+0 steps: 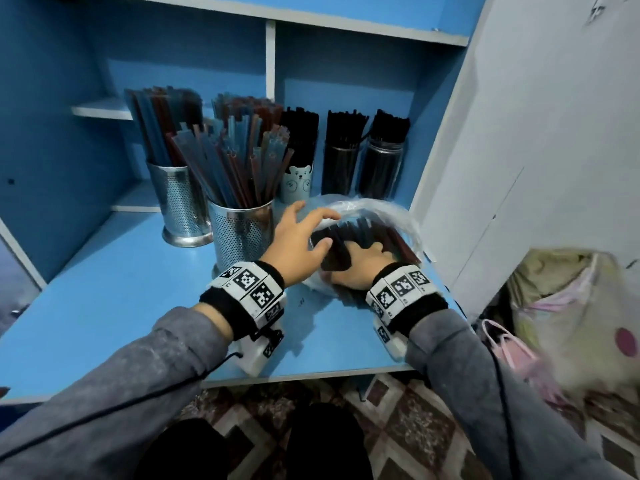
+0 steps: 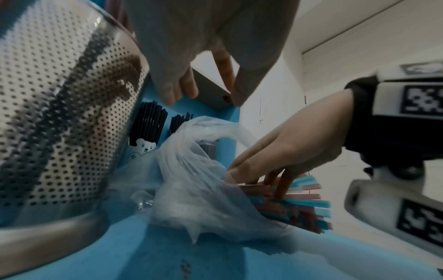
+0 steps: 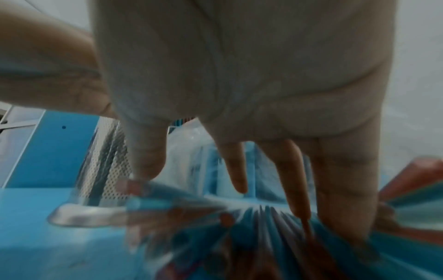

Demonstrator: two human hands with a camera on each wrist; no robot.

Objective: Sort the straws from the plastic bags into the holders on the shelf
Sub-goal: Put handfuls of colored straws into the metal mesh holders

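Note:
A clear plastic bag lies on the blue shelf, holding red and blue straws. My right hand is inside the bag's mouth, its straight, spread fingers poking down among the straws. My left hand hovers just left of it over the bag's rim, fingers spread and holding nothing. Two perforated metal holders with red and blue straws stand to the left. Behind the bag are a bear cup and two clear jars of black straws.
A white door panel closes in the right side next to the bag. A stuffed cloth bag sits low on the right. The shelf's front edge is near my wrists, with patterned carpet below.

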